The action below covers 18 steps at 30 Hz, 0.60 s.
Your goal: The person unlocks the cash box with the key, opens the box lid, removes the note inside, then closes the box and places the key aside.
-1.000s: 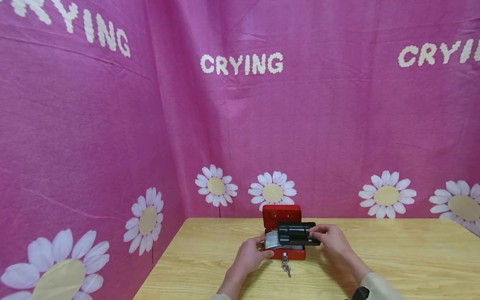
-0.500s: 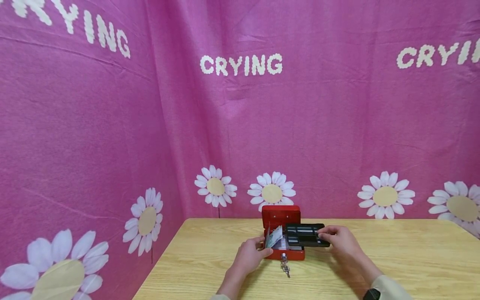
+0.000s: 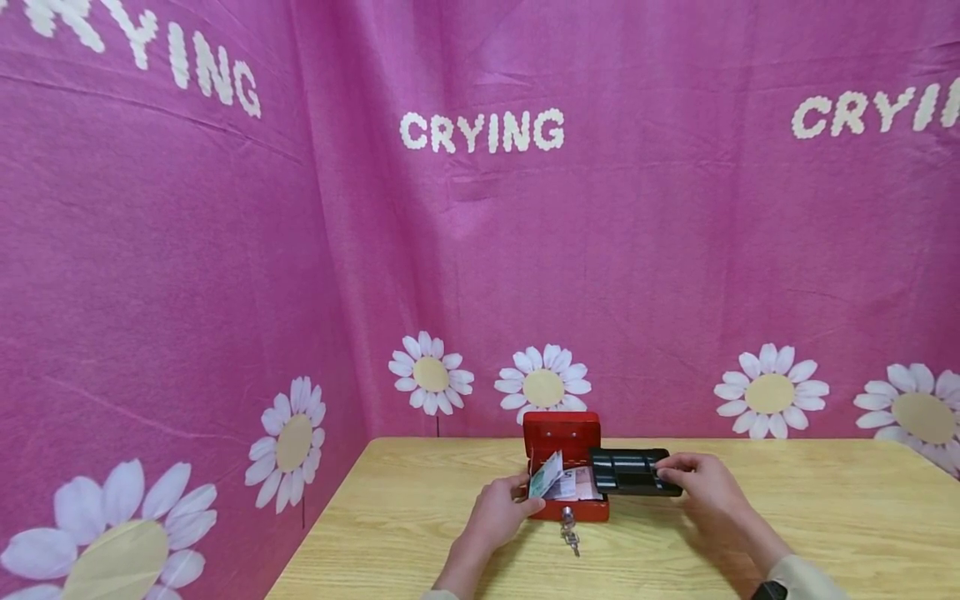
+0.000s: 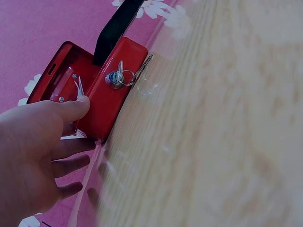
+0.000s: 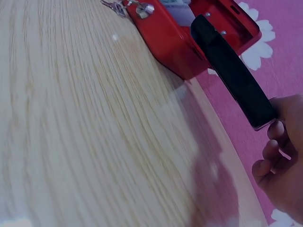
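Black tray (image 3: 633, 473) with moulded compartments, held up off the tabletop (image 3: 825, 517) at the right end of the red box (image 3: 588, 511), near the far edge. Pinched at its right end between thumb and fingers of the right hand (image 3: 701, 485), probably to keep that hand outside the box. Overlaps the box's right end in the head view; impossible to tell whether touching the rim. Nothing discernible in the compartments, as far as visible.

Grasped at the box's front left corner by the left hand (image 3: 498, 507), with thumb at the front and fingers along the left end, likely to steady the box against sliding or tipping.

Open behind, toward the tabletop's far edge: the lid (image 3: 562, 429), upright and so presumably out of the way of the tray. Inside the box, several banknotes: a greenish note (image 3: 546, 475) tilted up toward the left end, a pale note (image 3: 562, 487) bearing a figure 5 beside it, a pinkish note (image 3: 587, 486) to the right, close to the tray in the head view. Not countable beneath these.

In the box's front wall, a round metal lock (image 4: 112, 78) with a key inserted and further keys (image 3: 573, 542) on a ring, hanging toward the tabletop's near edge.
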Tool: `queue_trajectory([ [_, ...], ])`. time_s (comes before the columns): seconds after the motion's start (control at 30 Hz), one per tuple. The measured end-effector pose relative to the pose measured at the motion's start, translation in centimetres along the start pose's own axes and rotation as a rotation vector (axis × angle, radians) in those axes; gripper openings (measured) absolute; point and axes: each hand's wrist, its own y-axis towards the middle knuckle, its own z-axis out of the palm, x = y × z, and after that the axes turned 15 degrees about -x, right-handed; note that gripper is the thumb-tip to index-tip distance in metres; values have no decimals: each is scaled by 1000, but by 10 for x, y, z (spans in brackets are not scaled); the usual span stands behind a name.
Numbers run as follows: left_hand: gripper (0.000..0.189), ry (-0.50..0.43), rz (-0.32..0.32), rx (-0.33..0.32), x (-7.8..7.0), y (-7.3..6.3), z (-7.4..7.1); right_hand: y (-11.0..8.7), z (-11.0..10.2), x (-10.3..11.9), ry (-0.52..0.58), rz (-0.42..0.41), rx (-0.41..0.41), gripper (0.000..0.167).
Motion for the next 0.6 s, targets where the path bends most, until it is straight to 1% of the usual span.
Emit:
queue_trajectory([
  [0.17,55,3,-15,7,0,0,0,1,-8,-5,-21,-21,14,24],
  [0.47,55,7,-19,17,0,1,1,2,-18,-14,-29,-5,17,24],
  [0.6,55,11,-7,14,-1,1,0,4,-20,-19,-44,12,14,25],
])
